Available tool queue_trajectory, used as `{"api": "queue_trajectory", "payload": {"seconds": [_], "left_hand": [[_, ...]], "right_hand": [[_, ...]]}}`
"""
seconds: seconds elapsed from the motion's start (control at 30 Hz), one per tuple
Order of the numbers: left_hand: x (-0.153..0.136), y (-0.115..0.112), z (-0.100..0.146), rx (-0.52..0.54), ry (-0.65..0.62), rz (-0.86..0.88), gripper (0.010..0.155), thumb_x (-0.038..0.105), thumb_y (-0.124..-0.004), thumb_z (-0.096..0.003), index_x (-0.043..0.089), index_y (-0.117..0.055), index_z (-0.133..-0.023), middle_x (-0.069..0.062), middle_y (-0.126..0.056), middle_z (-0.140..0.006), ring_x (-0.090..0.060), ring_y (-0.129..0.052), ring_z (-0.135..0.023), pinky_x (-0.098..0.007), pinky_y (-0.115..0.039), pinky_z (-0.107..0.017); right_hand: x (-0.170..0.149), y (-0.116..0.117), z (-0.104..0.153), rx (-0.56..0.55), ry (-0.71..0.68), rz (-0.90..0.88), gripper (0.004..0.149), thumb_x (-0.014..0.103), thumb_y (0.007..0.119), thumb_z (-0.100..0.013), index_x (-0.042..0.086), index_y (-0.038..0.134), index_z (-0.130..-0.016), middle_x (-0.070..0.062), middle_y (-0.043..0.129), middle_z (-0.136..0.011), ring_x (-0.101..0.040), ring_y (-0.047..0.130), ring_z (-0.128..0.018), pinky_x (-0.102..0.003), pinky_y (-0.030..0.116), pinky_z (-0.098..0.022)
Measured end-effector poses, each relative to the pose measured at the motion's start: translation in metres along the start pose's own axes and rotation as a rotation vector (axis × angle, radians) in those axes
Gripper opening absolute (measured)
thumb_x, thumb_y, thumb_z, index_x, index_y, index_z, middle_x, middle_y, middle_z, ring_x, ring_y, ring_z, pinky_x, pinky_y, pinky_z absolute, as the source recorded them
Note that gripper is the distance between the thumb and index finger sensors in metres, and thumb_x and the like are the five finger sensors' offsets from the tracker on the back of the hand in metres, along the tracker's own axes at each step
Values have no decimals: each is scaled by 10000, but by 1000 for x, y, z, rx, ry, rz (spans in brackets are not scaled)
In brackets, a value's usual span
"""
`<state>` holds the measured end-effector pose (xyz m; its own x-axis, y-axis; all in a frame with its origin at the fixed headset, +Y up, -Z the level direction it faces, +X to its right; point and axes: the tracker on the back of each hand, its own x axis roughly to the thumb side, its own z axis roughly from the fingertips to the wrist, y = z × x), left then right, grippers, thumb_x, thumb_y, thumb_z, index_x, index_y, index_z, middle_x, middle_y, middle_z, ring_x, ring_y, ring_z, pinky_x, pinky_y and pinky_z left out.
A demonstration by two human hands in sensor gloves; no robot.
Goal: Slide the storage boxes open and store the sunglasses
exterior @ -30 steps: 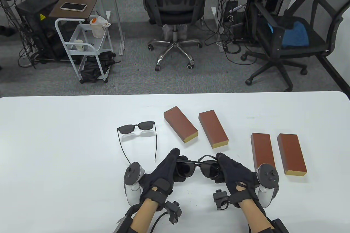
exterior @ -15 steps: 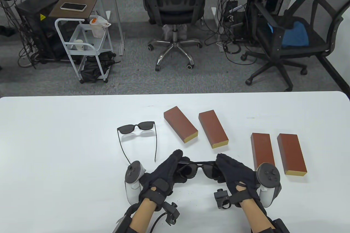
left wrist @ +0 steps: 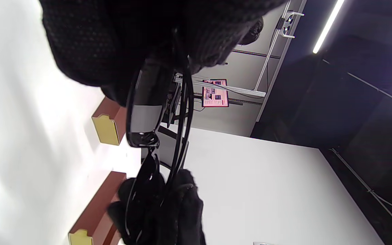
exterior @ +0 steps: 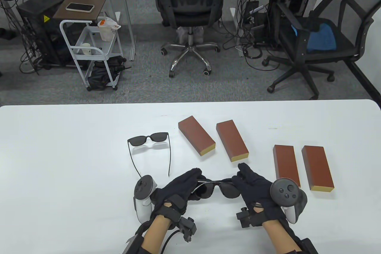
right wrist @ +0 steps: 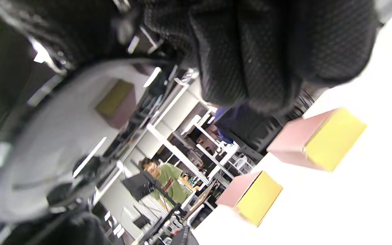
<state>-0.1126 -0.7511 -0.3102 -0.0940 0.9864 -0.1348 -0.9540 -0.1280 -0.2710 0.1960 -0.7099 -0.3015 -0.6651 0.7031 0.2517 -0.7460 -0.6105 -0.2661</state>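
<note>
Both gloved hands hold one pair of dark sunglasses [exterior: 217, 188] just above the table's near edge. My left hand [exterior: 181, 187] grips its left end and my right hand [exterior: 250, 184] grips its right end. The temples look folded in behind the lenses in the left wrist view [left wrist: 148, 136]. A second pair of sunglasses [exterior: 150, 140] lies unfolded on the table to the left. Several closed red-brown storage boxes with yellow ends lie beyond: two in the middle [exterior: 196, 135] [exterior: 232, 140], two at the right [exterior: 285, 164] [exterior: 317, 163].
The white table [exterior: 59, 161] is bare on its left half. Office chairs, a small cart and desks stand on the floor beyond the far edge. In the right wrist view two box ends [right wrist: 332, 139] [right wrist: 257, 197] show close by.
The hands have turned the held sunglasses flatter and brought them slightly nearer. The right hand has rolled outward, its tracker now facing up. The boxes and the other pair have not moved.
</note>
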Motion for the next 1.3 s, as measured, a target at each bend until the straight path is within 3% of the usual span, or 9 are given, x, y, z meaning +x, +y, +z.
{"api": "queue_trajectory", "payload": {"seconds": [0.13,0.5,0.83,0.97,1.1,1.3], "left_hand": [[-4,-1,-1,-8,17,-55,469,276,-795,-544,181,-802,-1003,-154,-891,-974,-329,-1004,-748,-504,-872,-534],[-13,-4,-5,-74,49,-126,469,273,-800,-537,180,-814,-996,-156,-901,-966,-333,-1006,-746,-511,-870,-532],[-10,0,-6,-92,74,-253,465,305,-791,-546,208,-822,-1000,-135,-915,-961,-339,-992,-745,-534,-834,-527],[1,9,0,40,39,-458,491,364,-778,-553,226,-794,-1024,-140,-859,-1009,-381,-927,-806,-574,-776,-560],[14,19,5,174,-34,-746,524,417,-779,-542,258,-764,-1041,-129,-801,-1055,-392,-880,-861,-590,-748,-585],[21,24,9,259,-69,-863,550,464,-759,-540,265,-735,-1052,-119,-765,-1079,-395,-844,-898,-603,-726,-604]], "right_hand": [[13,6,1,80,-218,146,552,488,868,-346,253,782,-838,-155,748,-917,-427,782,-794,-547,709,-575],[44,36,15,203,-474,412,391,366,899,-337,236,898,-706,-98,873,-799,-355,879,-701,-531,748,-542],[49,52,19,286,-468,487,389,352,904,-323,199,907,-680,-109,949,-657,-309,954,-539,-506,803,-444],[45,58,21,369,-467,539,382,340,903,-323,199,917,-678,-111,960,-650,-309,959,-529,-504,806,-440],[40,72,24,545,-465,559,379,340,907,-323,207,922,-678,-104,962,-657,-306,961,-539,-502,808,-448],[39,89,31,690,-442,558,377,350,913,-325,214,924,-677,-99,964,-664,-305,962,-550,-500,810,-455]]}}
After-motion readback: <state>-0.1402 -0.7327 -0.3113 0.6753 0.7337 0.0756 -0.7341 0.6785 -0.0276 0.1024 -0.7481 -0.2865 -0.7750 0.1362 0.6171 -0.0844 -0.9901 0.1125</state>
